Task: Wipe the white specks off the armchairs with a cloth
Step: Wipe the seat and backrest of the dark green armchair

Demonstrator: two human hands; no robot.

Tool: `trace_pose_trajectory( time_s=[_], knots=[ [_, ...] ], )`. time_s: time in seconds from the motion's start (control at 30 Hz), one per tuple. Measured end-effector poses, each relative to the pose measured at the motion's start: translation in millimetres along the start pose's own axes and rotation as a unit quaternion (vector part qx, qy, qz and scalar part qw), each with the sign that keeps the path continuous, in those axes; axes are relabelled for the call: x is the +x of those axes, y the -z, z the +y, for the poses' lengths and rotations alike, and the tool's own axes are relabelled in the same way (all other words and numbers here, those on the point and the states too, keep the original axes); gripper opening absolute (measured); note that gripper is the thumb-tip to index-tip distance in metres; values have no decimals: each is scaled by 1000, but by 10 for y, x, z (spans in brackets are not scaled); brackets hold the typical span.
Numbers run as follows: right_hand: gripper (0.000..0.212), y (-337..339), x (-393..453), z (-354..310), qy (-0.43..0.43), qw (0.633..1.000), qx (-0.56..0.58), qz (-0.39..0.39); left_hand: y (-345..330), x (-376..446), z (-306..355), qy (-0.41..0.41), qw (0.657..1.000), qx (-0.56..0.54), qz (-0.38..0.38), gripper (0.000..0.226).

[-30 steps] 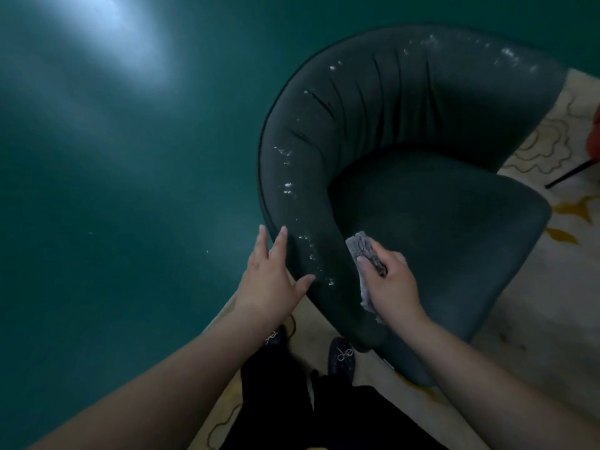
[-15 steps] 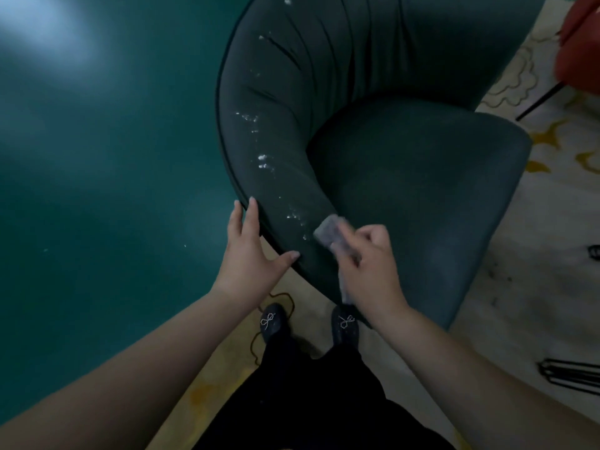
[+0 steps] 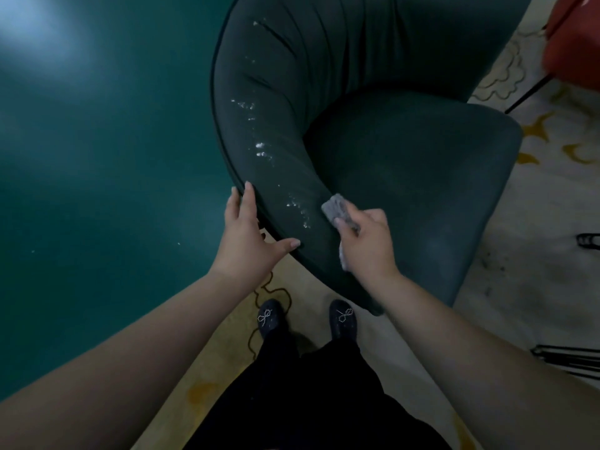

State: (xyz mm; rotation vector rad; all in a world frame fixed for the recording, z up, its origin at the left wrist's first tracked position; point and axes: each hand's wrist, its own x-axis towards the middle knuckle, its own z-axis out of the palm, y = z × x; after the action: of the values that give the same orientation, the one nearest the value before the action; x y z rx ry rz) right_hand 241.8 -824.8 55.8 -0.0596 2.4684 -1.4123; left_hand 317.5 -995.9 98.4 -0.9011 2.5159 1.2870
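Observation:
A dark green armchair (image 3: 406, 164) with a curved back and arm fills the upper middle. White specks (image 3: 259, 151) run in a line down its left arm, the nearest cluster (image 3: 297, 206) close to my hands. My right hand (image 3: 365, 241) holds a folded grey cloth (image 3: 337, 209) pressed on the arm's inner side, just right of the nearest specks. My left hand (image 3: 250, 235) rests flat on the arm's outer edge, fingers spread, thumb on the front end of the arm.
Dark teal floor (image 3: 97, 157) lies to the left. A pale patterned rug (image 3: 535, 222) lies under the chair and my feet (image 3: 308, 319). A red chair (image 3: 574, 40) stands at the top right. Thin black metal legs (image 3: 571, 358) show at the right edge.
The view has tilted down, closer to the chair. My right hand with the cloth has shifted slightly along the arm's inner side. My left hand stays on the outer edge.

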Motion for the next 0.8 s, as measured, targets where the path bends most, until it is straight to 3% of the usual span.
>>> trace_pose_trajectory(
  time_s=[0.07, 0.2, 0.27, 0.4, 0.6, 0.67, 0.73, 0.8],
  knots=[
    [32, 7, 95, -32, -36, 999, -2, 2, 18, 15, -2, 0, 1000, -2, -1, 118],
    [45, -15, -296, -47, 129, 990, -42, -30, 116, 96, -41, -16, 1000, -20, 8, 110],
    [44, -61, -321, -20, 167, 984, -57, -31, 170, 149, -67, -23, 1000, -19, 5, 109],
    [32, -144, 60, -122, 6, 1000, 19, 11, 224, 239, -80, -26, 999, -19, -1, 113],
    [52, -148, -165, -151, 223, 970, -79, -55, 253, 297, -101, -27, 1000, -11, -3, 119],
    [48, -243, 33, -218, 179, 981, -58, -36, 251, 307, -100, -28, 999, -16, -4, 120],
    [40, -319, 221, -290, 82, 996, -11, -29, 267, 323, -98, -30, 999, -15, -1, 117],
    [39, -319, 205, -280, 66, 998, -12, -13, 304, 343, -92, -32, 999, -11, 4, 114]
  ],
)
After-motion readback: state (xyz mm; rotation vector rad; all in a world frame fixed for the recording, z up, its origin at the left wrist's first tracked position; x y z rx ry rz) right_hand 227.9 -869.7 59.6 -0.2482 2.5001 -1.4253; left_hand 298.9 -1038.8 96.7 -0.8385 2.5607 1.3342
